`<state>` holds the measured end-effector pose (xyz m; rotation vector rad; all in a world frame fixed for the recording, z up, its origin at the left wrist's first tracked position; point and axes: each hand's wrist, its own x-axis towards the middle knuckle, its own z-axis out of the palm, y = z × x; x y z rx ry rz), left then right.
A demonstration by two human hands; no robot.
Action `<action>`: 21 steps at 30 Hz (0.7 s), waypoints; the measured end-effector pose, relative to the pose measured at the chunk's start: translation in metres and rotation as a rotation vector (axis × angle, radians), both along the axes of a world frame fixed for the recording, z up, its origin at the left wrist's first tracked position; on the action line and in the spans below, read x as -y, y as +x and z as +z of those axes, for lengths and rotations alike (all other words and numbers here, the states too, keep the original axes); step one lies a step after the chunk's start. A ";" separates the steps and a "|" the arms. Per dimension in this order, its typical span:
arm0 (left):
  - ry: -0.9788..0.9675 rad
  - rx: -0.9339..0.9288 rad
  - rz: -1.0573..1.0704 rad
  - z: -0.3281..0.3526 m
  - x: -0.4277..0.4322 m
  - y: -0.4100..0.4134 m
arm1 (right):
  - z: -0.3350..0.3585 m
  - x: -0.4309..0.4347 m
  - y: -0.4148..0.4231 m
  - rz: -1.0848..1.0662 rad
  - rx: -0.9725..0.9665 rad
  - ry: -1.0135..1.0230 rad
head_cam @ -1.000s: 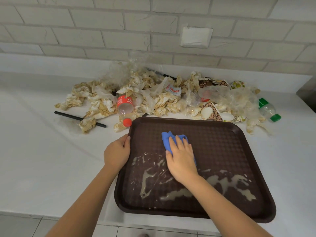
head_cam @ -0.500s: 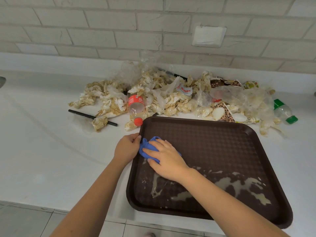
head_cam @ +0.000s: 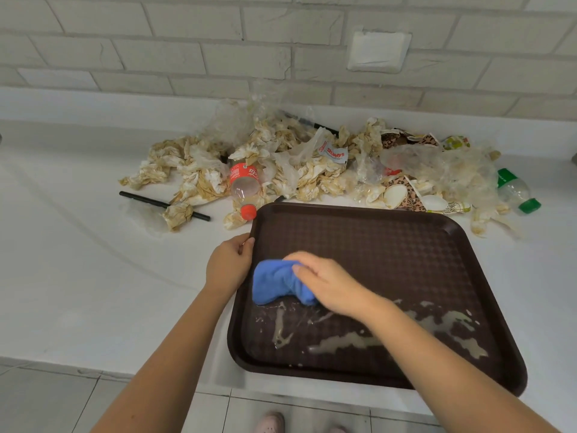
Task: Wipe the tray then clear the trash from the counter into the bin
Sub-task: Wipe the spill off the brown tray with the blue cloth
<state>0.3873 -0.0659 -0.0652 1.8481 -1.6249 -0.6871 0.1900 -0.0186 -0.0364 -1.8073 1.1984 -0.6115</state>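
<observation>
A dark brown tray (head_cam: 390,245) lies on the white counter, its near edge over the counter's front. Pale liquid smears (head_cam: 449,335) streak its near half. My left hand (head_cam: 229,265) grips the tray's left rim. My right hand (head_cam: 331,287) holds a bunched blue cloth (head_cam: 274,284) against the tray's left side, fingers curled over it. Behind the tray spreads a pile of trash (head_cam: 299,164): stained crumpled napkins, clear plastic wrap, torn paper cups.
An empty bottle with a red cap (head_cam: 245,189) lies at the tray's far left corner, a green-capped bottle (head_cam: 516,190) at far right. A black straw (head_cam: 164,205) lies left of the pile. A brick wall backs the counter. Tiled floor below.
My right hand has swept the blue cloth from the tray's middle to its left side and a little nearer, bunching it. The smear there has shrunk. My left hand stays on the rim.
</observation>
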 end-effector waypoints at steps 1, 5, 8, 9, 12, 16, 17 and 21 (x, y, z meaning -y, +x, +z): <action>-0.010 0.011 0.003 0.000 -0.002 0.000 | 0.004 0.004 -0.007 -0.060 0.026 0.000; -0.066 0.017 0.020 -0.002 -0.008 -0.003 | 0.014 0.026 -0.033 -0.205 -0.069 -0.176; -0.062 -0.022 0.054 -0.003 -0.010 -0.003 | 0.007 0.040 -0.035 -0.141 -0.242 -0.165; -0.057 -0.033 0.061 -0.003 -0.011 -0.004 | 0.001 0.041 -0.031 -0.093 -0.328 -0.133; -0.058 -0.024 0.068 -0.003 -0.010 -0.005 | -0.012 0.036 -0.016 0.022 -0.498 -0.160; -0.064 0.001 0.078 -0.006 -0.008 -0.005 | -0.012 0.021 -0.004 0.165 -0.397 -0.270; -0.062 0.008 0.076 -0.006 -0.007 -0.006 | -0.011 0.015 -0.001 0.198 -0.360 -0.294; -0.080 0.036 0.073 -0.005 -0.007 -0.008 | -0.016 -0.011 0.015 0.309 -0.254 -0.423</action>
